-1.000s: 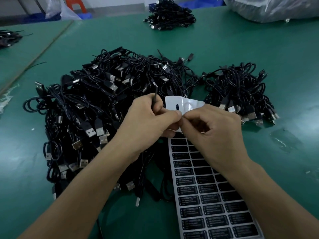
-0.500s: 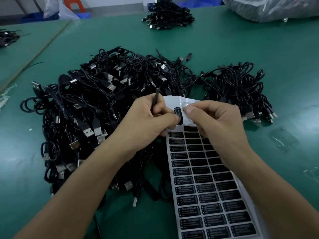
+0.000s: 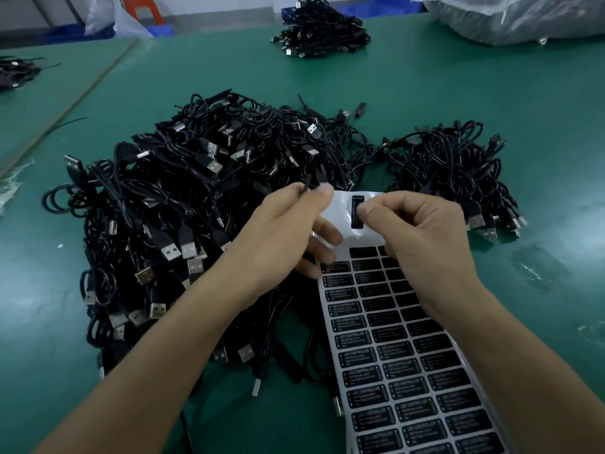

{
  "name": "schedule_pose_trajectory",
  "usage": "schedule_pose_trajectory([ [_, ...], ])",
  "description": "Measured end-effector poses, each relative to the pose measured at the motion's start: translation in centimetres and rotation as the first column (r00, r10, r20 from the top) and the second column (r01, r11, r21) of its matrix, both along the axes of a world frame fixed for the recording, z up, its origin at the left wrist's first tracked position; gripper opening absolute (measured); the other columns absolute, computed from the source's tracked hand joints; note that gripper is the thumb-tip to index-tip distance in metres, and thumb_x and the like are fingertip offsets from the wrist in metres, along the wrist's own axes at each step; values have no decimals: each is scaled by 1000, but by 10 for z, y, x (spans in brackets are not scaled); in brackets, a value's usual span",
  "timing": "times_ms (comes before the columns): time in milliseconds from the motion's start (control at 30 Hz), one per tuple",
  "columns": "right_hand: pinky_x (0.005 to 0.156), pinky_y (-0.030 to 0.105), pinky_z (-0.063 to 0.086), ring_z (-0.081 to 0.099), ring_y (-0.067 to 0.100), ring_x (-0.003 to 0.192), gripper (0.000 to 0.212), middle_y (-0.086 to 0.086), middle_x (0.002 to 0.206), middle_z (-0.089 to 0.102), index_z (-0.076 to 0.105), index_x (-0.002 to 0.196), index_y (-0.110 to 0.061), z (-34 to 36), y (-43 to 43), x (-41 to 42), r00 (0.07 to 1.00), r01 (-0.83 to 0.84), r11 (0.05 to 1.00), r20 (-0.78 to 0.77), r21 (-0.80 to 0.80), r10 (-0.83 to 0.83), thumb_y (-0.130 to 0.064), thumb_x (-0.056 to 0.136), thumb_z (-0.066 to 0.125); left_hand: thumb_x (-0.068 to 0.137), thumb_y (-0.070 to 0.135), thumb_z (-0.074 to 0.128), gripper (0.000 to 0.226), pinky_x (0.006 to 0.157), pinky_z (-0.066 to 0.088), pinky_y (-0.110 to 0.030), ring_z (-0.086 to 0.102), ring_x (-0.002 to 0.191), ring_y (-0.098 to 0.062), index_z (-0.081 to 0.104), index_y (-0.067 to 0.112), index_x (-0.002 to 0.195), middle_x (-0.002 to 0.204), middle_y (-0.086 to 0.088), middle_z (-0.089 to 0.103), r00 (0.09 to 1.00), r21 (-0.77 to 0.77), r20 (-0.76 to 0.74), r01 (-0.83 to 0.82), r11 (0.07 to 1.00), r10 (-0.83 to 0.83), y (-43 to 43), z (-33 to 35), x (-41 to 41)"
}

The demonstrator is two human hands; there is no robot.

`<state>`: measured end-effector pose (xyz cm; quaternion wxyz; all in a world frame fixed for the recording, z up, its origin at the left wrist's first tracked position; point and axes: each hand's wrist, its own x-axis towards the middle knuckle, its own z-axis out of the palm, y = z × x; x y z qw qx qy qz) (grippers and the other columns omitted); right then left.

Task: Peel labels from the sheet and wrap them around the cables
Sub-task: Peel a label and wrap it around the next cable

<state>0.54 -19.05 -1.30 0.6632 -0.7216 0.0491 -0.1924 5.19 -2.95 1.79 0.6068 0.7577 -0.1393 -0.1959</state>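
A big cable pile (image 3: 196, 208) fills the desk's (image 3: 458, 93) middle left and a smaller pile (image 3: 451, 165) lies just right of it, a few stray cables (image 3: 370, 149) bridging the gap between them. The label sheet (image 3: 393, 371) covers the near right, its far end raised in the left hand (image 3: 288, 231) and right hand (image 3: 422, 237). Bare desk runs behind both piles up to a far pile (image 3: 320, 31) and a bag (image 3: 523, 18), and along the right edge.
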Motion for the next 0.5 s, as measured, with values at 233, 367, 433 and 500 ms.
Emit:
schedule_pose_trajectory([
  [233, 58, 17, 46, 57, 6, 65, 21, -7, 69, 67, 77, 77, -26, 3, 0, 0, 998, -39, 986, 47, 165, 32, -9, 90, 72, 98, 19, 40, 29, 43, 32, -24, 39, 49, -10, 48, 18, 70, 54, 7, 51, 993, 103, 117, -18, 995, 6, 1, -3, 3],
  [367, 60, 22, 51, 66, 15, 77, 18, 3, 83, 74, 75, 95, -27, 5, 0, -1, 996, -75, 960, 57, 271, 62, -14, 83, 74, 104, 19, 49, 26, 47, 46, -20, 55, 51, -5, 69, 21, 88, 59, 9, 58, 979, 79, 196, 45, 996, -60, 1, -5, 2],
  [433, 63, 23, 52, 70, 17, 82, 27, 5, 89, 76, 71, 107, -28, 5, -1, -1, 995, -88, 961, 73, 261, 71, -12, 85, 74, 103, 20, 53, 22, 50, 49, -20, 61, 54, -8, 72, 25, 94, 63, 6, 64, 974, 52, 206, 86, 995, -95, 1, -5, 2],
  [500, 66, 22, 53, 72, 14, 82, 35, 4, 90, 77, 65, 114, -28, 5, 0, -1, 993, -101, 965, 87, 243, 82, -7, 87, 73, 101, 20, 56, 17, 51, 50, -20, 64, 55, -10, 71, 28, 97, 67, 2, 69, 972, 43, 204, 113, 993, -119, 2, -6, 2],
])
